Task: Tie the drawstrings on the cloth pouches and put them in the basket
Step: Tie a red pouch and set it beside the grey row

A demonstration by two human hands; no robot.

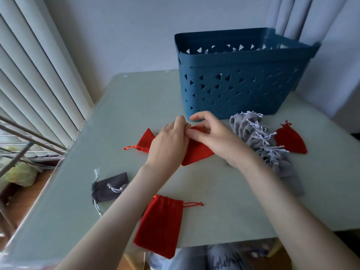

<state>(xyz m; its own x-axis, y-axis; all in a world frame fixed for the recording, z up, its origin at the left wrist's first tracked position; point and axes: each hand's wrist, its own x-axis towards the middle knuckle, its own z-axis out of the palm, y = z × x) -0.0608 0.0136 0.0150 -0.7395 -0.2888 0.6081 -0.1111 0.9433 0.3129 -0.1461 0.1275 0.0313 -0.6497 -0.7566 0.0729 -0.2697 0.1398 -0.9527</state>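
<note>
The red pouch [196,151] lies mid-worktop [120,114], its long axis pointing away from the person and its mouth toward the basket [233,90] just beyond. The left hand [169,141] and right hand [212,137] meet there, fingers curled, pinching the mouth; the strings are hidden. Grey pouches [263,145] crowd the right side; the basket's tall wall must be cleared.

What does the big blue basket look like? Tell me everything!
The basket is dark blue and looks like hard plastic. It is a deep box with rounded corners, a plain band round the rim and small triangle holes cut through its walls. It stands upright, open at the top, on the far side of the pale table. A pile of grey pouches lies just in front of it. What is inside cannot be seen.
</note>
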